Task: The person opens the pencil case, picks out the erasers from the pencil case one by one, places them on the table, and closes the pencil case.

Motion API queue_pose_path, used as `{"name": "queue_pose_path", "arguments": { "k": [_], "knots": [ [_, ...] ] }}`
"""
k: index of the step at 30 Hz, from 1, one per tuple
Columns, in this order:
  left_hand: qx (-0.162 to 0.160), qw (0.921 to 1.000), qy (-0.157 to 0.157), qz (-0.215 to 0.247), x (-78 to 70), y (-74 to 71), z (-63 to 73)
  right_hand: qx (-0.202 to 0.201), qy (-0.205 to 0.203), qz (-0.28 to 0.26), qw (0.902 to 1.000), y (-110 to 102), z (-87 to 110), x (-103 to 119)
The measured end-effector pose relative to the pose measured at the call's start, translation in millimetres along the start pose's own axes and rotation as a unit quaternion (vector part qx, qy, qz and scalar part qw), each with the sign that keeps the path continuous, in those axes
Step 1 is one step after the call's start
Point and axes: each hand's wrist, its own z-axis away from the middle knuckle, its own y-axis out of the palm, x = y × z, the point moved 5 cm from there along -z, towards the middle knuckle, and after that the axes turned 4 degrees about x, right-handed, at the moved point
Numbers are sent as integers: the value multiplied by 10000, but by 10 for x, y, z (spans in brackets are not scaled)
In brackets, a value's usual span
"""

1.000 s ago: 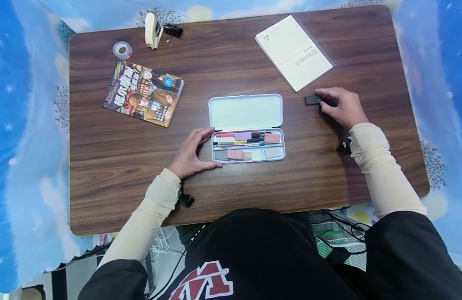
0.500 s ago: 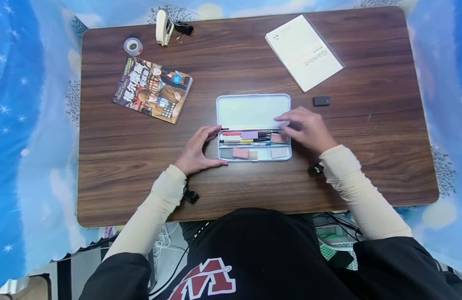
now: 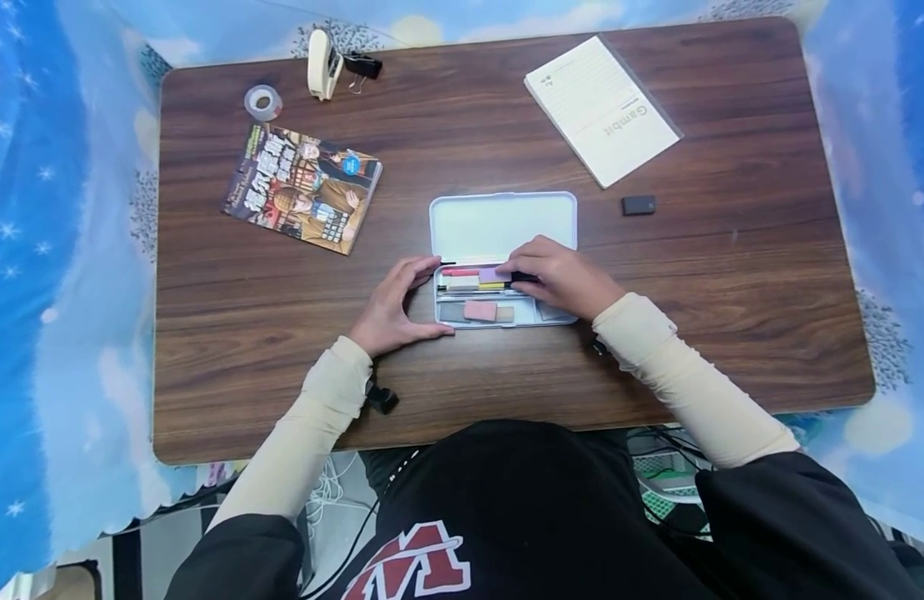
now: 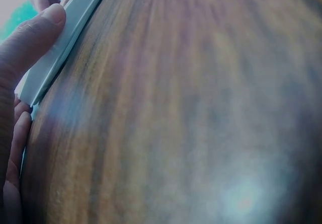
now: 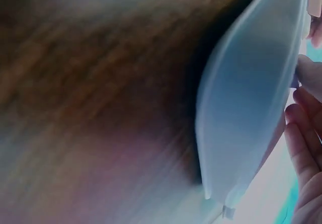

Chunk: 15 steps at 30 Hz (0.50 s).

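Observation:
An open white pencil case [image 3: 503,225] lies in the middle of the table, its lid folded back. My left hand [image 3: 394,310] holds its left end, thumb at the front edge and fingers at the back corner. Over the right part of the tray, my right hand [image 3: 562,275] pinches a small purple eraser [image 3: 491,274] lying on the pens. A pink eraser [image 3: 480,310] sits in the front compartment. The right hand covers the tray's right side. In the left wrist view the thumb [image 4: 43,30] lies along the case's side.
A small black rectangular block [image 3: 638,205] lies right of the case, below a notebook [image 3: 604,112]. At the left are a comic book [image 3: 304,187], a tape roll [image 3: 262,102], a stapler [image 3: 323,67] and a black binder clip [image 3: 362,65].
My right hand has let go of the black block, leaving it on the table, and moved left into the pencil case to the purple eraser. The left hand stays at the case.

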Motion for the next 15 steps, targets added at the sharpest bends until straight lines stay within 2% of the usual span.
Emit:
{"name": "queue_pose_path", "arguments": {
  "k": [7,12,15],
  "knots": [
    [16,9999,43,-128,-13,-3,-31,78,103,323,9994,27,-20,-6],
    [-35,9998,141,-147,-8,-3,-30,-79,97,91,9999,30,-30,-13],
    [-62,9998,139,-160,-7,-3,-4,-376,216,-234,9988,1,-27,-60]
  ]
}}
